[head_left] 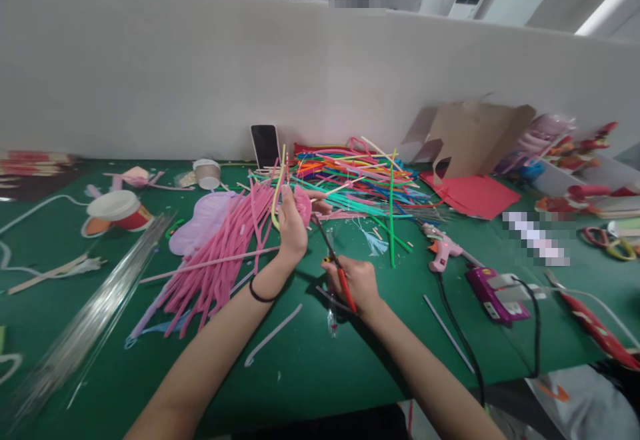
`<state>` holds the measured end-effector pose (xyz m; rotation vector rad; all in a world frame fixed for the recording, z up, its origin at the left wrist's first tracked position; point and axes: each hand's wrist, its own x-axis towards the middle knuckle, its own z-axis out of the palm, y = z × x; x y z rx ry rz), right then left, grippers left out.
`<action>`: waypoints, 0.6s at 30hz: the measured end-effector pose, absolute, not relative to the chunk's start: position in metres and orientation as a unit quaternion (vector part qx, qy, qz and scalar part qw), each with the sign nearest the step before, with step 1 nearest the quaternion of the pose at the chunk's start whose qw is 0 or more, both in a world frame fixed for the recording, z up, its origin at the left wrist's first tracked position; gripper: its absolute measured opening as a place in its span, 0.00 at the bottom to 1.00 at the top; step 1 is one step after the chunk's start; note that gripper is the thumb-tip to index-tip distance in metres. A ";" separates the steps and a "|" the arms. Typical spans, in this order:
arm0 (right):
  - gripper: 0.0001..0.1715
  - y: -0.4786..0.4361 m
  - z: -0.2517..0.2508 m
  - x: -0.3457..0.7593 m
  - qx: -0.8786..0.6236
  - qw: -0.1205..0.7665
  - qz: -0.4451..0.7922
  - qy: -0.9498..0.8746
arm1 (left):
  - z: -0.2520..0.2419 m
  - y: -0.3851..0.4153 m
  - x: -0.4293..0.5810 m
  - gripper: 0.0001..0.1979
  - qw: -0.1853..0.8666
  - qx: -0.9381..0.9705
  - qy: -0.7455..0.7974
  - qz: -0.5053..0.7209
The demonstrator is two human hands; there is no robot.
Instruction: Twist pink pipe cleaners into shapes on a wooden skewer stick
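My left hand (293, 227) is closed on a pink pipe-cleaner piece (303, 205), coiled into a rounded shape and partly hidden by the fingers. A yellow pipe cleaner (277, 203) stands up beside that hand. My right hand (357, 285) grips red-handled pliers (345, 289), whose long dark jaws point up toward the pink piece. Whether the jaws touch it, I cannot tell. A thick bundle of pink pipe cleaners (215, 263) lies left of my left hand. Beyond both hands spreads a pile of multicoloured pipe cleaners (345, 173).
A pink glue gun (443, 247) and a purple power strip (497, 297) with cords lie right. A phone (265, 145) leans upright at the back. Clear-wrapped sticks (107, 300), a paper cup (123, 210) and a lilac pad (200, 223) are left. Red paper (477, 197) lies by cardboard (480, 137).
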<state>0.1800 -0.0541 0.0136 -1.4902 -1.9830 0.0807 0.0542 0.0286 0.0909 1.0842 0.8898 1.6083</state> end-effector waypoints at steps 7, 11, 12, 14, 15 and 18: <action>0.35 -0.049 0.021 0.191 -0.608 0.337 -0.013 -0.719 | 0.096 0.041 0.039 0.35 0.496 0.422 0.348 0.674; 0.33 -0.044 0.024 0.201 -0.654 0.291 -0.026 -0.698 | 0.105 0.050 0.024 0.26 0.487 0.435 0.348 0.673; 0.32 -0.043 0.025 0.203 -0.666 0.283 -0.028 -0.690 | 0.108 0.051 0.020 0.24 0.483 0.436 0.346 0.676; 0.31 -0.043 0.026 0.207 -0.688 0.273 -0.030 -0.672 | 0.117 0.050 0.012 0.23 0.471 0.426 0.333 0.697; 0.30 -0.042 0.026 0.208 -0.696 0.267 -0.028 -0.666 | 0.123 0.049 0.008 0.22 0.465 0.418 0.321 0.711; 0.22 -0.041 0.022 0.209 -0.704 0.246 -0.012 -0.666 | 0.137 0.042 0.000 0.20 0.466 0.398 0.278 0.739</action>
